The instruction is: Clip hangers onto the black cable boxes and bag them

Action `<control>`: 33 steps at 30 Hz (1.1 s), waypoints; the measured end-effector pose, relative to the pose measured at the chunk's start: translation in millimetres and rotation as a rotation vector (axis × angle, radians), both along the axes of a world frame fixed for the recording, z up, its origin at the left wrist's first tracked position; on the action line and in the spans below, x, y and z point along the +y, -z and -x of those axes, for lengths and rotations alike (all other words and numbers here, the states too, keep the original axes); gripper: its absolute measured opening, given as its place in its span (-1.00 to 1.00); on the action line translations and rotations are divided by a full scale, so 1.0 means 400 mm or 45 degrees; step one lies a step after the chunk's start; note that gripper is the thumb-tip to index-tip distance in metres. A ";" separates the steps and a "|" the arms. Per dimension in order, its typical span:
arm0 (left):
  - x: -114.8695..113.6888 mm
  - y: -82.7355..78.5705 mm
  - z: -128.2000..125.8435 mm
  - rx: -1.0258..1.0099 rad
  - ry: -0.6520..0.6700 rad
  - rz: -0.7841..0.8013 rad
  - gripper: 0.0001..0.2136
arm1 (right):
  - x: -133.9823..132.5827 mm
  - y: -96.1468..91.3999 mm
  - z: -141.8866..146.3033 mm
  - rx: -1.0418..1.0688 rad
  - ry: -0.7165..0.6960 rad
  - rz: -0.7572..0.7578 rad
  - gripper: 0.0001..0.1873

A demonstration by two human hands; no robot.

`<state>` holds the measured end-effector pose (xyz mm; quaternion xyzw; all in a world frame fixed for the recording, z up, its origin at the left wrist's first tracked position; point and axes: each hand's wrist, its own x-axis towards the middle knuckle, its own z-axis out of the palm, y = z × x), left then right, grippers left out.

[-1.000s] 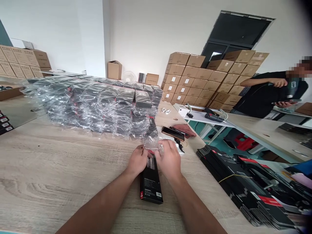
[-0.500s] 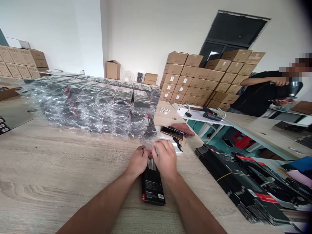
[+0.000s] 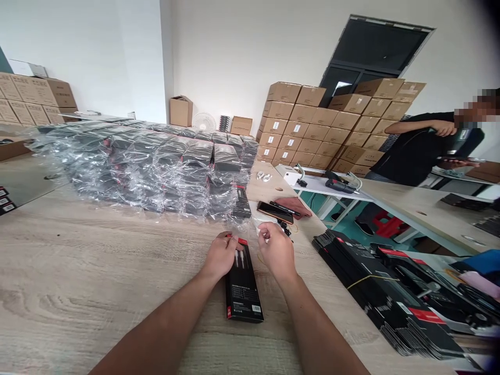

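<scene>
A slim black box (image 3: 245, 291) with red ends lies on the wooden table, its printed face up with a barcode label at the near end. My left hand (image 3: 222, 256) grips its far left edge, the thumb resting over the top. Just right of the box, and apart from it, my right hand (image 3: 278, 253) is closed in a pinch beside a white sheet (image 3: 258, 221); whatever sits between those fingertips is too small to make out. A phone (image 3: 275, 212) and a pen (image 3: 285, 209) lie beyond the right hand.
Plastic-wrapped black boxes (image 3: 156, 177) form a long stack across the table's back. Flat black cartons (image 3: 363, 281), bound by a rubber band, lie at right. Brown cartons (image 3: 304, 125) stand along the wall. A person (image 3: 417, 148) at far right holds a heat-gun-like tool.
My right hand has moved right, off the box's far end, uncovering its red edge and printed picture. My left hand still holds the box, which has shifted slightly away.
</scene>
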<state>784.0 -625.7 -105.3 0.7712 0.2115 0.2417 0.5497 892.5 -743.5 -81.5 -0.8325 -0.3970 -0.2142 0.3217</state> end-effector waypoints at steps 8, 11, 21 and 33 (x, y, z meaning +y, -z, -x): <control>-0.009 -0.012 0.011 0.085 0.060 0.014 -0.73 | -0.004 0.020 -0.021 0.163 -0.176 0.127 -0.83; -0.011 -0.010 0.008 0.069 0.047 0.016 -0.87 | 0.002 0.016 -0.010 0.170 -0.243 0.063 -0.84; 0.053 -0.026 0.050 -0.077 0.409 0.654 -0.34 | -0.038 0.019 -0.098 0.196 -0.085 -0.273 -0.84; 0.027 -0.039 0.065 0.252 0.481 0.750 -0.42 | -0.030 0.011 -0.059 0.424 -0.559 0.112 -0.81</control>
